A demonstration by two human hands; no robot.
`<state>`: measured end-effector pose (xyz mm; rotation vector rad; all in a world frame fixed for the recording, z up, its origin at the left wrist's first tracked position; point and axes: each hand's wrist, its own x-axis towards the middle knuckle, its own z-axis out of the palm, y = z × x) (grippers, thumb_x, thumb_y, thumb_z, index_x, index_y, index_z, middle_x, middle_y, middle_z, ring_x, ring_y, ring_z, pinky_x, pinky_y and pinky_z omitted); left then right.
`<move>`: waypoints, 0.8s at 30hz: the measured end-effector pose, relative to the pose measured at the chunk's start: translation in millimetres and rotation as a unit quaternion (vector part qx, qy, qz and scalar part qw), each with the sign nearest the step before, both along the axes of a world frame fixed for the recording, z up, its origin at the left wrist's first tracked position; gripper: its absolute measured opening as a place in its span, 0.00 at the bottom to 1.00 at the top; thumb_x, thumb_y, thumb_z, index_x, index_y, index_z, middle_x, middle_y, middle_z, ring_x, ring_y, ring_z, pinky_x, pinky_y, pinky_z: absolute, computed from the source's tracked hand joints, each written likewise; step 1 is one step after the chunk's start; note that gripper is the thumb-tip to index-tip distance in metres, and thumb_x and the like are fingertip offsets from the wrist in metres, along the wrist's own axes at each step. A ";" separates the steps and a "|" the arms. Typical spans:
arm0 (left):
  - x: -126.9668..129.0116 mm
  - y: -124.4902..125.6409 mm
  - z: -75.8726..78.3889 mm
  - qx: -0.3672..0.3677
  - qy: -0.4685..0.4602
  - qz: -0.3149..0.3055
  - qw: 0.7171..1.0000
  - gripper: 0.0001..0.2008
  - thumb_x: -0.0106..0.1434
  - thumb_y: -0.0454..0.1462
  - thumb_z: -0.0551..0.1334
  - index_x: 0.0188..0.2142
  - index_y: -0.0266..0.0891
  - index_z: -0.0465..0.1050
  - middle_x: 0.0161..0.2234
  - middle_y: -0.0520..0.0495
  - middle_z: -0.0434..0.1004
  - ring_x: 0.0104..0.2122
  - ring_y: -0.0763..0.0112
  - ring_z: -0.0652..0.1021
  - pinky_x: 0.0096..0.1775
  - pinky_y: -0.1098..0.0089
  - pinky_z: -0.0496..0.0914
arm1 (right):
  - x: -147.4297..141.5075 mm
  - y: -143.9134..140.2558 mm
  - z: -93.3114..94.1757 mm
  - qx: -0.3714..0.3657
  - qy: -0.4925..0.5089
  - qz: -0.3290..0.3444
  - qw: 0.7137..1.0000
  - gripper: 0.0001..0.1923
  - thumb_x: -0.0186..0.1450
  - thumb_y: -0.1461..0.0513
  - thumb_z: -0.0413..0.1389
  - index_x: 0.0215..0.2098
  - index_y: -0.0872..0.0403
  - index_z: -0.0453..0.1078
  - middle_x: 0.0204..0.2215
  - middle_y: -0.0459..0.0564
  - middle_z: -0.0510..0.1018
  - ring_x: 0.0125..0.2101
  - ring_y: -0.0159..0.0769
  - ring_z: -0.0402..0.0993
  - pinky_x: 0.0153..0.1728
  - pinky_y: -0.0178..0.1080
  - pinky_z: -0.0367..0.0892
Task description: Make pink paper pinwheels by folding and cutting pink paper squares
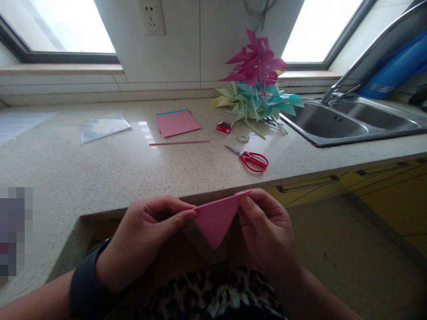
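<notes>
A pink sheet of paper (217, 222), folded into a triangle, is held between my two hands just in front of the counter edge, its point hanging down. My left hand (143, 240) pinches the left corner between thumb and fingers. At the opposite corner, my right hand (267, 231) grips the paper with the thumb on the near face. On the counter beyond lie red-handled scissors (254, 161), a thin pink stick (180, 143) and a stack of pink square paper (178, 123) with a blue sheet showing along its back edge.
Paper pinwheels (256, 62) in pink, yellow, green and blue are piled by the wall. Near them are a small red box (224, 128) and a roll of tape (243, 138). A clear plastic packet (105, 127) lies left. The steel sink (320, 143) is at right.
</notes>
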<state>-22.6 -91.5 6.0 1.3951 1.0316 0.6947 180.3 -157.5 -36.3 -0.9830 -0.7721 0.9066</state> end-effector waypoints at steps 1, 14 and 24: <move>-0.2 0.0 0.0 -0.002 -0.001 0.001 1.000 0.08 0.56 0.43 0.74 0.33 0.43 0.85 0.28 0.50 0.85 0.27 0.73 0.80 0.31 0.78 0.74 | -0.1 -0.2 0.2 -0.001 -0.001 -0.002 1.000 0.03 0.66 0.58 0.63 0.37 0.47 0.78 0.31 0.46 0.81 0.32 0.35 0.76 0.34 0.38 0.73; -2.5 -1.5 -3.7 -0.028 -0.029 0.031 0.999 0.07 0.54 0.43 0.75 0.32 0.46 0.85 0.27 0.52 0.85 0.27 0.75 0.81 0.31 0.81 0.75 | -0.1 0.3 3.7 0.011 0.034 -0.019 0.999 0.03 0.63 0.58 0.66 0.35 0.46 0.79 0.30 0.44 0.81 0.30 0.31 0.75 0.34 0.34 0.74; -5.3 -2.3 -4.9 0.013 -0.030 0.026 0.999 0.04 0.55 0.41 0.75 0.31 0.48 0.85 0.33 0.52 0.86 0.32 0.71 0.83 0.34 0.79 0.76 | -1.1 0.1 4.9 0.018 0.036 -0.011 0.999 0.03 0.62 0.57 0.67 0.35 0.46 0.80 0.30 0.44 0.82 0.31 0.31 0.76 0.34 0.34 0.74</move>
